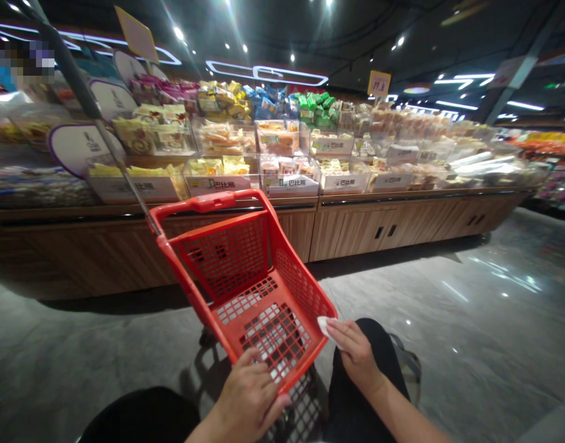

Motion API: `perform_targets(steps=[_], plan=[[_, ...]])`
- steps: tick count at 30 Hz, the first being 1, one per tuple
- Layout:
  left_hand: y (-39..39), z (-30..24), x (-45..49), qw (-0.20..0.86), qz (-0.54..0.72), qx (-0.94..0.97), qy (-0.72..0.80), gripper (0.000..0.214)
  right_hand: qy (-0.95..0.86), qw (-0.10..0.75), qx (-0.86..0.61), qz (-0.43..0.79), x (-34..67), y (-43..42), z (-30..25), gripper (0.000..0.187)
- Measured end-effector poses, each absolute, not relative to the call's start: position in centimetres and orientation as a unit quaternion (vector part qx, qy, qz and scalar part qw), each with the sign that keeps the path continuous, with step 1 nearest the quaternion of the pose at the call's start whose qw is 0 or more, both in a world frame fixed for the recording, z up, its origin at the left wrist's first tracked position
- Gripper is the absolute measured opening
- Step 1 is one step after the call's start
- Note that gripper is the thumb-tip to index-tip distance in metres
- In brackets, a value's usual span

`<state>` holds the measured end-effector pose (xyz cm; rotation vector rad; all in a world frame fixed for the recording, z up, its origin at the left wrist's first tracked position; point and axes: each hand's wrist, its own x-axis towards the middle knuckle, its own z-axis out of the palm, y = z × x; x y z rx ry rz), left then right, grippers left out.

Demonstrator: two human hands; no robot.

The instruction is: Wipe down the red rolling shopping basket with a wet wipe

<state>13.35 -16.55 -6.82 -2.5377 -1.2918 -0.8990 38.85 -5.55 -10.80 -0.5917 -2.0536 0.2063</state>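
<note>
A red plastic shopping basket [227, 258] stands tilted on the floor in front of me, empty, its long dark handle [84, 92] rising up to the left. My left hand [248, 394] grips the basket's near rim, fingers curled over the edge. My right hand [351, 351] presses a small white cloth [323, 324] against the basket's right corner, fingers closed on it. My dark trouser legs show below both hands.
A long wooden display counter [356, 227] runs across the back, loaded with clear bins of packaged snacks [227, 141] and price signs [379, 82]. Grey glossy floor [471, 320] spreads to the right. More shelves [554, 160] stand at far right.
</note>
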Motion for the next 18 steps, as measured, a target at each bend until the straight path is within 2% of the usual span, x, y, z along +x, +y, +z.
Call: perform_targets(steps=[4, 10, 18], plan=[[-16.1, -6.8, 12.8, 0.069, -0.297, -0.848, -0.434, 0.026, -0.817, 0.498, -0.283, 0.066, 38.8, -5.0, -11.0, 0.065], [-16.0, -6.5, 11.6, 0.051, -0.258, -0.863, -0.432, 0.026, -0.846, 0.470, -0.236, 0.086, 37.3, -7.3, -10.8, 0.059], [-17.0, -6.0, 9.8, 0.038, -0.220, -0.876, -0.427, 0.026, -0.842, 0.477, -0.234, 0.095, 37.9, -5.7, -9.9, 0.063]])
